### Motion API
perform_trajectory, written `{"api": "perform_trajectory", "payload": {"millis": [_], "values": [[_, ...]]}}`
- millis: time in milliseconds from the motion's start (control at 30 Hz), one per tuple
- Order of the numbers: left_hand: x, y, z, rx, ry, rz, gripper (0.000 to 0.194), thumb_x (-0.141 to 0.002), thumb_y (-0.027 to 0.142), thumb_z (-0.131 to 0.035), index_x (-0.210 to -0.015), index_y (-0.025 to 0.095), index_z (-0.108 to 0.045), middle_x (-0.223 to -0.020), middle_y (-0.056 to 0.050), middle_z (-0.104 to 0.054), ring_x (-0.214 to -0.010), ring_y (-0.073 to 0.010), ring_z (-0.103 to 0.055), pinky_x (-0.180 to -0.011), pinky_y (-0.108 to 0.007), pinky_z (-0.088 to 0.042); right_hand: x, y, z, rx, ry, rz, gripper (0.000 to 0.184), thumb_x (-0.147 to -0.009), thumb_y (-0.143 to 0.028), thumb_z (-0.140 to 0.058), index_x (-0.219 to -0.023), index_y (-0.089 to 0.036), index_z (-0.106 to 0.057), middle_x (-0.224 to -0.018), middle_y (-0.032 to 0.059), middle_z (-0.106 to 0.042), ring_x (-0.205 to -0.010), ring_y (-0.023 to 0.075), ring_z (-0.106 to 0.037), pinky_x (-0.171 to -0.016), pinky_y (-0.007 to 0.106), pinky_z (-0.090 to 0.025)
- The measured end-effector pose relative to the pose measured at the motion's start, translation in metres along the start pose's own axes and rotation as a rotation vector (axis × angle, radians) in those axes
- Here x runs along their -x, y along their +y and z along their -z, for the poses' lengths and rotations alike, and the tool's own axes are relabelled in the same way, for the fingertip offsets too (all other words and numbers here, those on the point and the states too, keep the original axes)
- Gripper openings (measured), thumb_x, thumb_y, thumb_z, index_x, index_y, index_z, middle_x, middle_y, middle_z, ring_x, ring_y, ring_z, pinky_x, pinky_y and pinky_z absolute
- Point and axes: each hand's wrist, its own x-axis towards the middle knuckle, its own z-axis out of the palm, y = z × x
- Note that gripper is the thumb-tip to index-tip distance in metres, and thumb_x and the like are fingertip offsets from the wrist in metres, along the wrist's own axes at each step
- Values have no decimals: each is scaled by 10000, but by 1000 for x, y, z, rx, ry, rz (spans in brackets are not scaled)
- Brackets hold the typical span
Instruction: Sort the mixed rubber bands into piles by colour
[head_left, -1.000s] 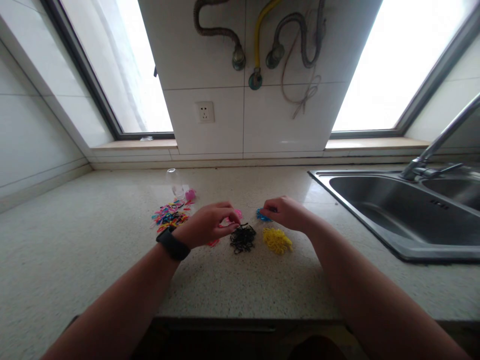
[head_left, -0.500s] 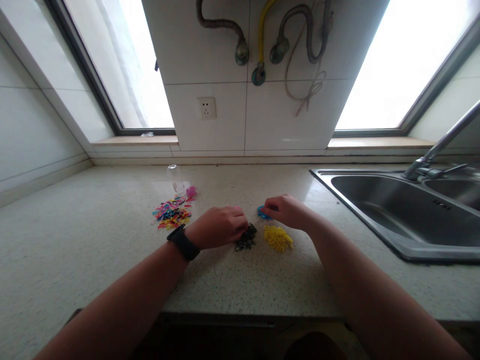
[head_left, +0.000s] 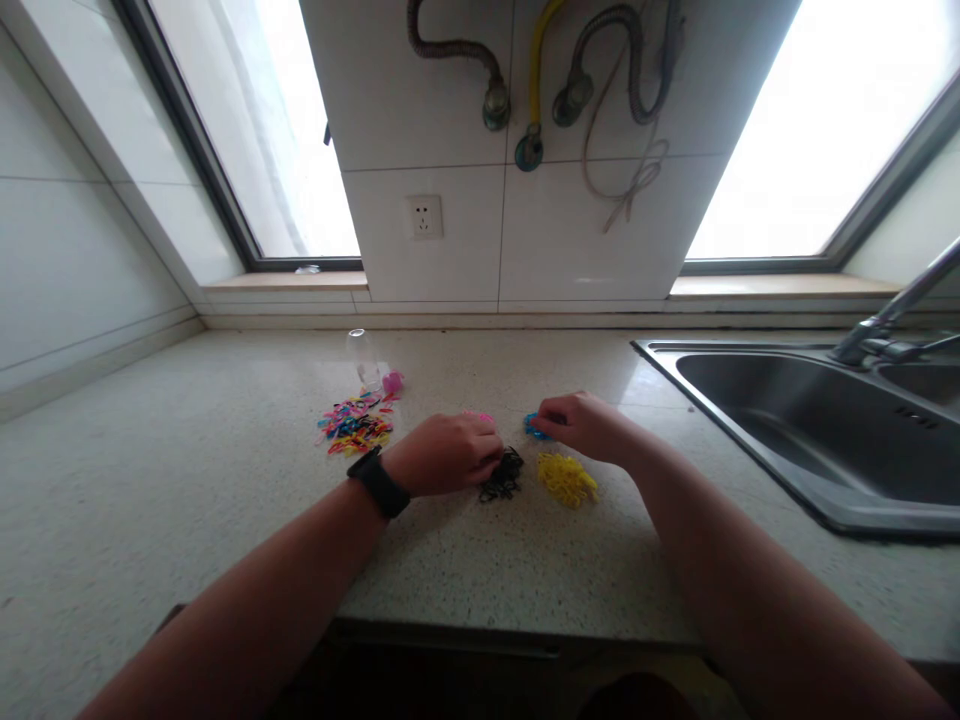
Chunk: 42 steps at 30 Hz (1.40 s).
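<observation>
Around the middle of the frame, the left hand (head_left: 450, 455) lies knuckles up with its fingers curled down at the upper left edge of a loose heap of small black elastic loops (head_left: 504, 480); its fingertips are hidden, so I cannot tell whether they pinch a loop or merely rest there. The right hand (head_left: 579, 425), right of centre, has thumb and fingers drawn narrow at a small heap of bright blue elastic loops (head_left: 531, 428), partly covering it; whether anything is caught between them I cannot tell. The low, bent fingers probably suit such thin, springy pieces, which a flat palm would scatter. A tangled heap of yellow elastic loops (head_left: 568, 481) sits just below the right hand, and a bit of a pink elastic heap (head_left: 481, 416) shows behind the left. Single-coloured heaps set apart like this presumably prevent mixing, while the multicoloured scatter of loops (head_left: 356, 427), left of centre, lies beyond the left hand, near a clear plastic container (head_left: 362, 357), perhaps placed there to leave the middle free for both hands
</observation>
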Motion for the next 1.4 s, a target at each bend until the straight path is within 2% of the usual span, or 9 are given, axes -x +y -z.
{"api": "perform_trajectory", "payload": {"millis": [267,567,900,1033,1133,1267,1400], "values": [[5,-7,4,120,55,23,183,-972,305,-511,-981,198,-659,-920,-36,-677,-865,-173,-622,-760,-291,-450,0,5,-2,-5,3,4,358,-924,-442,-540,-680,-192,-618,-567,-30,-511,-535,102,-391,-544,271,-241],[27,-40,19,203,211,190,176,-956,272,-527,-922,175,-670,-803,-28,-657,-731,-140,-582,-684,-275,-422,0,7,-4,-4,-8,25,373,-934,-454,-522,-680,-193,-601,-564,-28,-515,-526,103,-394,-541,274,-247],[60,-90,14,364,469,529,214,-938,292,-538,-907,176,-715,-739,-20,-664,-642,-124,-554,-601,-253,-403,0,7,-5,-4,3,33,360,-936,-445,-521,-684,-200,-602,-566,-25,-521,-527,108,-399,-541,275,-258],[70,-100,17,452,631,619,297,-958,341,-499,-861,165,-717,-625,4,-577,-580,-118,-514,-557,-243,-383,-1,7,-5,-17,14,35,374,-936,-456,-519,-680,-199,-607,-566,-24,-523,-530,109,-408,-541,276,-264],[71,-103,17,488,719,651,345,-964,373,-480,-821,163,-712,-610,6,-548,-575,-117,-507,-559,-243,-388,0,6,-5,-76,24,27,353,-929,-455,-527,-722,-196,-648,-584,-20,-544,-546,113,-434,-550,269,-291],[69,-105,11,509,743,673,411,-970,413,-453,-772,163,-714,-583,5,-531,-554,-115,-489,-542,-244,-380,-5,-4,-8,-261,66,3,344,-926,-459,-526,-834,-178,-700,-644,-1,-589,-588,122,-473,-568,257,-341],[70,-111,5,567,808,722,482,-976,472,-426,-765,152,-718,-575,-5,-529,-551,-118,-490,-533,-249,-380,-21,-34,-7,-345,55,60,260,-912,-388,-556,-886,-176,-704,-700,5,-626,-604,118,-489,-570,249,-347]]}}
